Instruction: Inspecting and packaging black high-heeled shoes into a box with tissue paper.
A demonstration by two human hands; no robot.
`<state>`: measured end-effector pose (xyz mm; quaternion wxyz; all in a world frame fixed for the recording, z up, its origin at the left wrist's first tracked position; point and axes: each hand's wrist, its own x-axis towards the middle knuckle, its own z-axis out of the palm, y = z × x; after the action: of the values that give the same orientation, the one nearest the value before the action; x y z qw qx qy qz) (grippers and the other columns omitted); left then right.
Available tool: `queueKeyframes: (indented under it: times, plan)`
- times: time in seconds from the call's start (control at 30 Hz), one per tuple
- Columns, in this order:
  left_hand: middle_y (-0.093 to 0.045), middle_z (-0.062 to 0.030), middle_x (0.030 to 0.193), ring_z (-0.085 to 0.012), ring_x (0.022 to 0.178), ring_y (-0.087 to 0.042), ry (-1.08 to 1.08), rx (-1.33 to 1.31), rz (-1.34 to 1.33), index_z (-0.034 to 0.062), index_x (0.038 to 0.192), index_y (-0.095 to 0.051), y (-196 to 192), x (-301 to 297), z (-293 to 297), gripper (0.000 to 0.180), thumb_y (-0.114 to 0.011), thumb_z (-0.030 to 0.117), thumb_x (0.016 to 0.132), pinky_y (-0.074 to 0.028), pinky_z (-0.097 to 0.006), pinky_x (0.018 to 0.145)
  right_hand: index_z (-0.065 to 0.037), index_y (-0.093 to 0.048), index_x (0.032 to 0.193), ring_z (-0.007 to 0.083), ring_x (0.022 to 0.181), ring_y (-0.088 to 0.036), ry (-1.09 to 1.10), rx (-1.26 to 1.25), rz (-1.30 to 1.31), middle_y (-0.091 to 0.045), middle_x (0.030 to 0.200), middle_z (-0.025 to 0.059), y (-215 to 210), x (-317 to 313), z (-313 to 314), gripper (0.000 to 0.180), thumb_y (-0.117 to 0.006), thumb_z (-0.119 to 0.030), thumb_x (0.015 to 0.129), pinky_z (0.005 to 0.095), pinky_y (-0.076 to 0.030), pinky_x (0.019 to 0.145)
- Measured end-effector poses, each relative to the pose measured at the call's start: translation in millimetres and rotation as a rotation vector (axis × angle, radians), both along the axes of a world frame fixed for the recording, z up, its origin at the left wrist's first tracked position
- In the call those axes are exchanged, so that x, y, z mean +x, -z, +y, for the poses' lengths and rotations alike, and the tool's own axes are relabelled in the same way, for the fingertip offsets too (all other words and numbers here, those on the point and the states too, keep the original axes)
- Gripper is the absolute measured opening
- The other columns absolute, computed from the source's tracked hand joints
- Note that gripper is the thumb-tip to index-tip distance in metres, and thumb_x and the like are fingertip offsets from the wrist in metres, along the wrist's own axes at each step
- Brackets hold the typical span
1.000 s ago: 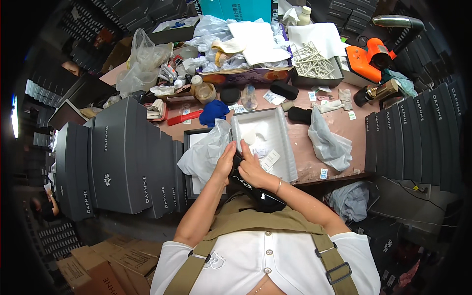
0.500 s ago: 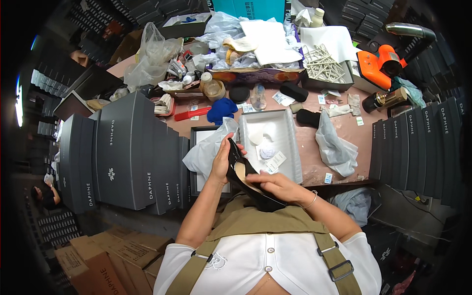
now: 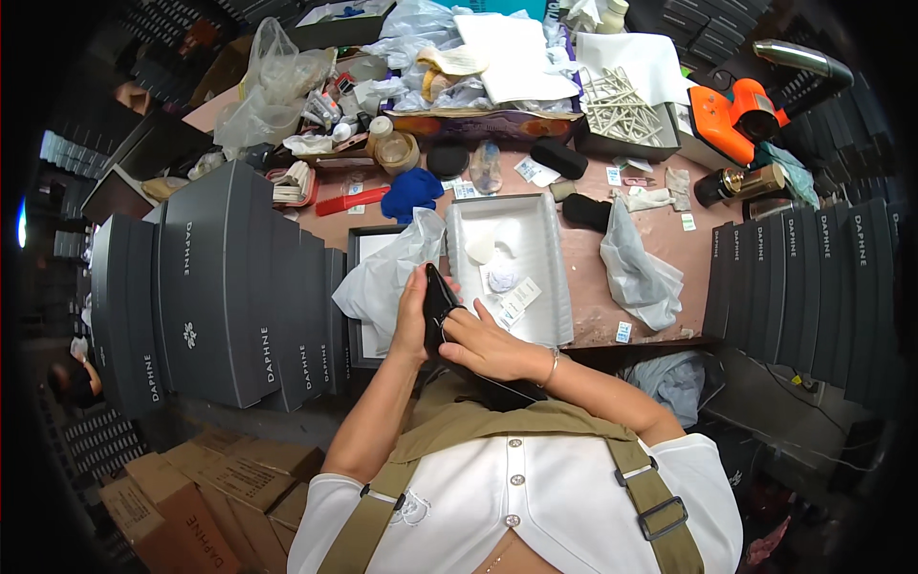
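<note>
A black shoe (image 3: 437, 290) with a glossy upper is held in front of my apron, its toe pointing away from me. My left hand (image 3: 412, 311) is closed around the toe end from the left side. Over the shoe's opening bends my right hand (image 3: 490, 344); its fingertips go inside and are hidden, and its thumb presses at the near edge. Just beyond lies an open shoe box (image 3: 564, 277) lined with pale paper, holding white pads, a crumpled white ball and a paper tag (image 3: 521, 295). White tissue (image 3: 387, 277) spreads over a dark box left of it.
Stacked dark shoe boxes (image 3: 215, 287) wall the left side, and more boxes (image 3: 779, 277) stand at right. Crumpled tissue (image 3: 636, 273), a blue cloth (image 3: 411, 194), a box of white sticks (image 3: 626, 105) and an orange tool (image 3: 727, 120) lie on the table. Cartons (image 3: 191, 507) sit lower left.
My right hand has moved farther up the shoe, and its fingers now reach into the opening toward the toe. The shoe is turned more upright. The whole view has shifted slightly.
</note>
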<state>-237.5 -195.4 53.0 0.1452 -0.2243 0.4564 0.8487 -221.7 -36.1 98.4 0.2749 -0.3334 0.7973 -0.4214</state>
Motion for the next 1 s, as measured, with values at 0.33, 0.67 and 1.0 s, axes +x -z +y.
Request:
queueKeyframes:
  times: [0.33, 0.67, 1.0]
  plan:
    - [-0.064, -0.0128, 0.105, -0.0241, 0.094, -0.062, -0.224, 0.366, -0.258, 0.0055, 0.116, -0.057, -20.5, 54.3, -1.9, 0.063, -0.043, 0.062, 0.091, -0.052, -0.041, 0.083, -0.002, -0.061, 0.115, 0.0276, 0.088, -0.063, 0.528, -0.115, 0.088, -0.061, 0.103, 0.0187, 32.7, -55.6, 37.3, 0.033, -0.067, -0.014, 0.084, 0.0369, -0.051, 0.08]
    - [-0.062, -0.0125, 0.108, -0.026, 0.098, -0.06, -0.282, 0.379, -0.275, 0.0035, 0.119, -0.056, -4.0, 43.6, -2.3, 0.075, -0.044, 0.07, 0.086, -0.05, -0.041, 0.089, -0.007, -0.069, 0.086, 0.0269, 0.07, -0.063, 0.363, -0.14, 0.322, -0.06, 0.08, 0.0089, 38.2, -64.3, 47.2, 0.008, -0.067, -0.011, 0.079, 0.0365, -0.052, 0.062]
    - [-0.061, -0.0127, 0.112, -0.0241, 0.102, -0.06, -0.194, 0.213, -0.315, 0.0019, 0.116, -0.055, 20.8, 64.1, 11.6, 0.038, -0.063, 0.024, 0.087, -0.049, -0.041, 0.092, -0.002, -0.07, 0.086, 0.0314, 0.075, -0.065, 0.165, -0.079, 0.053, -0.066, 0.087, 0.016, 55.6, -67.6, 19.3, 0.034, -0.076, -0.033, 0.074, 0.038, -0.052, 0.068]
